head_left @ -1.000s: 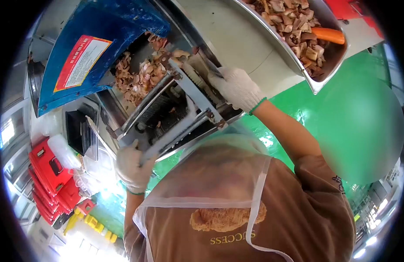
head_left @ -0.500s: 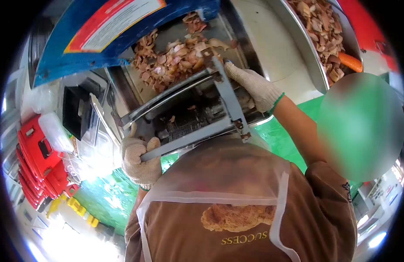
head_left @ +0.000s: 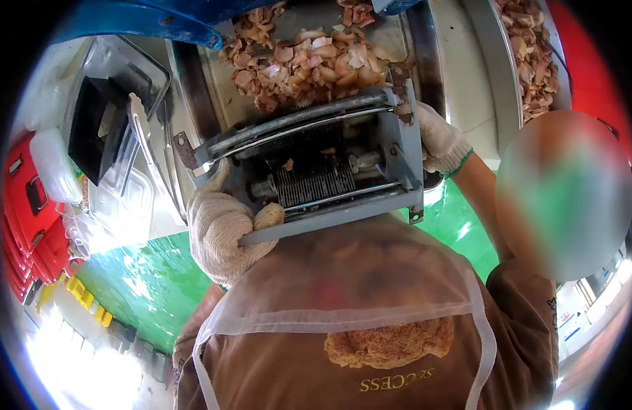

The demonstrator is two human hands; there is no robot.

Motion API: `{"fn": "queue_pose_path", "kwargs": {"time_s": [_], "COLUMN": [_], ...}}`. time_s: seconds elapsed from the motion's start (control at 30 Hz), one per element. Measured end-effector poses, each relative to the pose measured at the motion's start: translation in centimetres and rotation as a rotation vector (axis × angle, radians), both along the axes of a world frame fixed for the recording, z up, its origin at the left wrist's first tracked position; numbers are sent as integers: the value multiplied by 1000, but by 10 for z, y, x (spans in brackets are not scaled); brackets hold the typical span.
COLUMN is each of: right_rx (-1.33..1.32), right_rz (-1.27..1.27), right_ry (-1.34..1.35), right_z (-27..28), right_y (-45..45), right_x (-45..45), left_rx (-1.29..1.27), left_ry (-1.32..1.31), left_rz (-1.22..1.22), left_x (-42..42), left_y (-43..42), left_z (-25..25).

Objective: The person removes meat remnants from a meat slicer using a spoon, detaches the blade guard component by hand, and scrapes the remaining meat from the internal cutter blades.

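A grey metal slicer blade frame (head_left: 316,217), with a row of thin parallel blades (head_left: 312,184) inside, is held between my two gloved hands in front of my apron. My left hand (head_left: 224,229), in a white knit glove, wraps round its lower left corner. On the far side, my right hand (head_left: 439,140) grips the right end; its fingers are partly hidden behind the frame. Small scraps cling near the blades. Just beyond lies a heap of cut meat pieces (head_left: 309,65) in a metal tray (head_left: 210,102).
A blue machine panel (head_left: 138,17) overhangs the back. Another metal bin (head_left: 500,61) with meat pieces stands at right. Left are a black container (head_left: 90,130), clear plastic boxes (head_left: 128,205) and red crates (head_left: 29,225). The floor (head_left: 142,280) is green. A blurred round patch covers the right side.
The blade frame has levelled out and turned its open side with the blades more towards me. My right hand has shifted outward round its end. The view has moved, with less blue panel showing.
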State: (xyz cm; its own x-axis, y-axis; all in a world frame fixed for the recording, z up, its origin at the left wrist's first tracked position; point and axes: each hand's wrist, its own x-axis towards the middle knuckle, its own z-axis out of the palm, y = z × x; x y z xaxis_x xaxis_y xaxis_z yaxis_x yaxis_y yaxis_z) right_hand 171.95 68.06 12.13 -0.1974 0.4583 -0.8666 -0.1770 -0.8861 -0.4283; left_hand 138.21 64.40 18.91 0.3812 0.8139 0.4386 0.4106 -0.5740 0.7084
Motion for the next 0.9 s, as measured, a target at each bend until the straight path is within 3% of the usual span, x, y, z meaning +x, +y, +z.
{"fn": "queue_pose_path", "kwargs": {"time_s": [0.17, 0.23, 0.27, 0.33, 0.37, 0.43, 0.47, 0.53, 0.67, 0.73, 0.77, 0.83, 0.9], "right_rx": [139, 701, 1224, 1364, 984, 797, 984, 1073, 832, 1050, 1289, 1407, 1130], "right_rz": [5, 230, 439, 551, 449, 526, 708, 801, 684, 840, 962, 1005, 803], "right_ry": [-67, -348, -609, -720, -568, -561, -711, -769, -599, -724, -843, -932, -819], "right_z": [-7, -12, -19, -25, -25, -27, -29, -40, -53, -43, -34, -29, -33], "right_y": [-8, -7, -3, -4, -10, -12, -11, -10, -11, -9, -7, -6, -9], "right_x": [2, 5, 7, 5, 1, 0, 3, 8, 8, 5, 5, 5, -2], "left_rx": [-24, -43, -51, -66, -73, -82, -84, -75, -53, -57, -64, -58, -45], "left_ry": [7, -1, 2, -1, -8, -23, -32, -48, -54, -45, -42, -67, -119], "left_rz": [-6, -2, 1, 2, 0, 9, 14, 12, -43, -36, -11, -11, -71], "left_x": [-1, -1, -1, -1, 0, 1, 2, 3, -2, -2, 1, 2, -8], "left_y": [0, 0, -1, -1, -1, -1, -1, 0, 3, 3, 1, 2, 3], "left_z": [0, -1, 0, 1, 1, 1, 1, -1, -5, -3, 0, -4, -14]}}
